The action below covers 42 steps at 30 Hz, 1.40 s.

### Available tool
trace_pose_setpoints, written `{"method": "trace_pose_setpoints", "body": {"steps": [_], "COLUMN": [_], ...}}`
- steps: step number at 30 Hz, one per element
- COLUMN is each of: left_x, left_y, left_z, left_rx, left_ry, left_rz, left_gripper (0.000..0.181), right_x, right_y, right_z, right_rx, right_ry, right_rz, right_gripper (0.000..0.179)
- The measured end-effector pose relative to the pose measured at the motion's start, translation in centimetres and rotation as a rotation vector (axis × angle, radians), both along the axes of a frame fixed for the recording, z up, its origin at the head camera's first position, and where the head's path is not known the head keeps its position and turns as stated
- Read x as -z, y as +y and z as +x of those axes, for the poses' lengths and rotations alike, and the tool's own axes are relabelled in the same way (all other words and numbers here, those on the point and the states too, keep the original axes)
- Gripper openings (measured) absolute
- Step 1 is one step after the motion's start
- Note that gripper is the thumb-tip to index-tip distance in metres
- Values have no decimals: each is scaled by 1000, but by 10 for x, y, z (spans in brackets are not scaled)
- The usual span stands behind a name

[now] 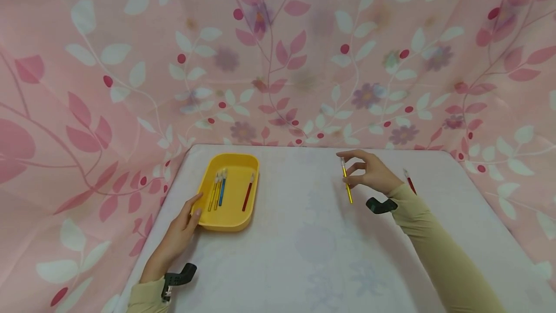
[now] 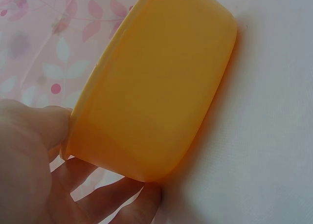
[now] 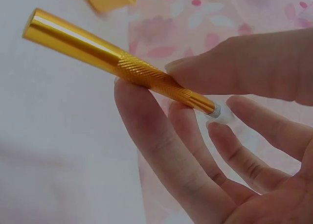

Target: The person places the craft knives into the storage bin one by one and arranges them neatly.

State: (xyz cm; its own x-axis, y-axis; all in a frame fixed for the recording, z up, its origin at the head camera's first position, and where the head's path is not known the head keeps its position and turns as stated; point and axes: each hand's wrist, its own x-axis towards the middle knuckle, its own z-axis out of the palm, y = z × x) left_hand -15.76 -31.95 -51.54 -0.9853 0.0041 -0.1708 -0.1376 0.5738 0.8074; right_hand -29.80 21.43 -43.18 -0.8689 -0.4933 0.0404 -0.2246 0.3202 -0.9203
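My left hand [image 1: 179, 230] grips the near left corner of a yellow plastic tray [image 1: 226, 228], thumb at the rim and fingers against the outer wall. In the left wrist view the tray's side [image 2: 151, 87] fills much of the picture. Inside it lie gold craft knives [image 1: 213, 195], a blue craft knife [image 1: 222, 191] and, apart on the right, a red craft knife [image 1: 247, 196]. Above the table my right hand [image 1: 371, 172] pinches a gold craft knife [image 3: 78, 40] with a knurled grip and a clear cap, its butt end pointing down.
Another red craft knife [image 1: 410, 182] lies on the table to the right, partly hidden behind the right forearm. A white cloth [image 1: 295, 245] covers the table. Pink floral fabric [image 1: 278, 62] hangs behind it and at both sides.
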Motion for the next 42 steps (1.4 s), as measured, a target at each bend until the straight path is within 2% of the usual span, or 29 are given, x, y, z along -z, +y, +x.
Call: {"method": "trace_pose_setpoints", "body": {"steps": [7,24,35,42], "left_x": [1,1,2,1], "left_y": [0,-1,-1,-1], "left_z": [-1,-1,-2,-2], "left_rx": [4,3,11,7], "left_ry": [3,2,28,13], "left_rz": [1,20,10,2], "left_gripper": [61,61,60,60], "right_x": [-1,1,10,15], "right_y": [-33,-121,-168,-192], "right_z": [-1,1,-2,2], "right_rx": [-46,-77,-60,-34], "right_ry": [-3,-31,-73,-150], "right_rz": [-72,-206,-318,-363], "right_gripper": [70,68,66,65]}}
